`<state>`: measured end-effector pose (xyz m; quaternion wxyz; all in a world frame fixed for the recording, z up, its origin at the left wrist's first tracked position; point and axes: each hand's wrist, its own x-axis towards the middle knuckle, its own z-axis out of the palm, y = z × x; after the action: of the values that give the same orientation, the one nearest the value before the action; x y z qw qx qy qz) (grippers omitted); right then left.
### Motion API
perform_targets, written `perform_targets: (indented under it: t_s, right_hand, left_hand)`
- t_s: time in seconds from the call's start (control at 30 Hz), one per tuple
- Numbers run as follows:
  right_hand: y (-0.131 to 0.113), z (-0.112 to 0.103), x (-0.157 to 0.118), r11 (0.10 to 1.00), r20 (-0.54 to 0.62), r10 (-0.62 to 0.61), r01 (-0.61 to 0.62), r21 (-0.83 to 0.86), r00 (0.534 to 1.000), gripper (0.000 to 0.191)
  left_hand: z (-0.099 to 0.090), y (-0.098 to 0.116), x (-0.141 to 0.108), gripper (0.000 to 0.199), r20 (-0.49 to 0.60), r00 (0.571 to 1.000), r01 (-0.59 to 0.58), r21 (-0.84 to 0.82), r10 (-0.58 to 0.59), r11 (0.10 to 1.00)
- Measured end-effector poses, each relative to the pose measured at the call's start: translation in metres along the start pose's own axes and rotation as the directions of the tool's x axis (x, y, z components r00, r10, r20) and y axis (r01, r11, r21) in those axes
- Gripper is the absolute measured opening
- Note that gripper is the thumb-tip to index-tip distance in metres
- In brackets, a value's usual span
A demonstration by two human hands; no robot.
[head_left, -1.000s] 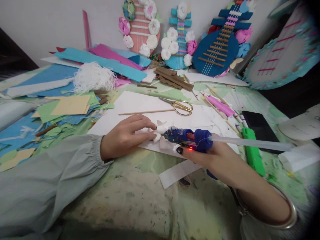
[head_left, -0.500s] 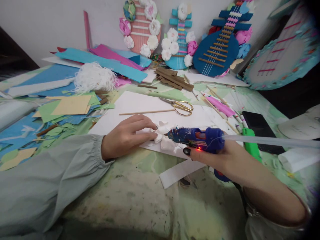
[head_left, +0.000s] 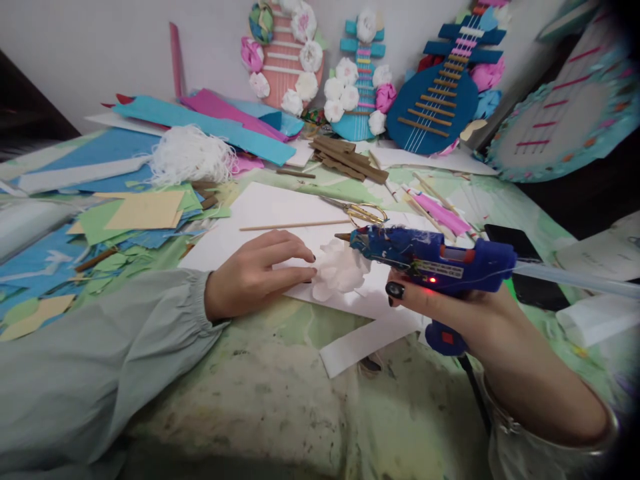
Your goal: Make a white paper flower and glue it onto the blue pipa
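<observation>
My right hand (head_left: 450, 310) is wrapped round a blue hot glue gun (head_left: 430, 260), its red light lit and a clear glue stick (head_left: 570, 279) poking out the back. The gun's nozzle points left, raised over a white paper flower (head_left: 345, 270). The flower lies on white sheets (head_left: 265, 210) near the table's front. At its left edge rests my left hand (head_left: 265, 270), fingers stretched and a little apart, the tips against or just beside the petals. Gold-handled scissors (head_left: 367, 213) and a thin wooden stick (head_left: 295, 225) lie just behind the flower.
Cut paper scraps (head_left: 140, 213) and a heap of white string (head_left: 193, 157) cover the left. Decorated cardboard lutes (head_left: 435, 100) lean on the wall. A black phone (head_left: 525, 267) lies at right, a white paper strip (head_left: 370, 340) in front, brown strips (head_left: 350, 157) behind.
My right hand has lifted the glue gun up and to the right, off the flower, and more of the petals now show. My left hand has hardly moved.
</observation>
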<state>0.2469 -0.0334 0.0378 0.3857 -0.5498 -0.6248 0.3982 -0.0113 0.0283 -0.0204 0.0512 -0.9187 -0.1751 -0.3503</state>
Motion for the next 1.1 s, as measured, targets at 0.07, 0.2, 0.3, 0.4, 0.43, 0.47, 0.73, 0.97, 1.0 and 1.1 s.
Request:
perform_targets:
  t_s: [0.07,0.2,0.3,0.4,0.43,0.47,0.73,0.97,1.0,1.1]
  right_hand:
    - [-0.001,0.002,-0.001,0.999,-0.037,0.032,-0.031,0.016,0.999,0.017]
    - [-0.002,0.005,-0.002,0.997,-0.093,0.061,-0.057,0.047,0.994,0.022]
    - [-0.002,0.006,-0.002,0.997,-0.124,0.059,-0.052,0.057,0.991,0.017]
    - [-0.003,0.006,-0.002,0.998,-0.124,0.040,-0.034,0.056,0.991,0.011]
    - [-0.003,0.006,-0.002,0.998,-0.117,0.032,-0.026,0.050,0.993,0.010]
    - [-0.003,0.005,-0.002,0.999,-0.109,0.026,-0.021,0.044,0.994,0.010]
    - [-0.007,0.010,-0.002,0.990,-0.136,0.086,-0.070,0.118,0.987,0.011]
    - [-0.003,0.004,0.008,0.985,-0.361,0.123,-0.068,0.160,0.924,0.018]
    - [0.000,0.002,0.012,0.986,-0.382,0.135,-0.085,0.146,0.914,0.022]
    - [0.011,-0.003,0.023,0.987,-0.374,0.155,-0.128,0.097,0.914,0.026]
  left_hand:
    - [0.000,0.001,0.000,0.013,-0.015,1.000,-0.004,0.002,0.004,1.000]
    - [-0.001,0.006,0.002,0.014,-0.026,1.000,-0.005,-0.017,0.004,1.000]
    - [-0.002,0.010,0.003,0.019,0.010,0.999,-0.032,-0.031,0.032,0.999]
    - [-0.001,0.012,0.005,0.020,0.039,0.997,-0.067,-0.011,0.067,0.998]
    - [0.000,0.013,0.006,0.017,0.043,0.996,-0.073,0.003,0.073,0.997]
    - [0.001,0.014,0.007,0.015,0.046,0.996,-0.075,0.018,0.074,0.997]
    - [0.005,0.019,0.012,0.005,0.066,0.992,-0.116,0.117,0.109,0.986]
    - [0.004,0.021,0.013,0.011,0.050,0.992,-0.117,0.111,0.112,0.987]
    - [0.004,0.021,0.013,0.014,0.042,0.993,-0.112,0.100,0.108,0.989]
    - [0.005,0.024,0.013,0.022,0.048,0.994,-0.105,0.072,0.102,0.992]
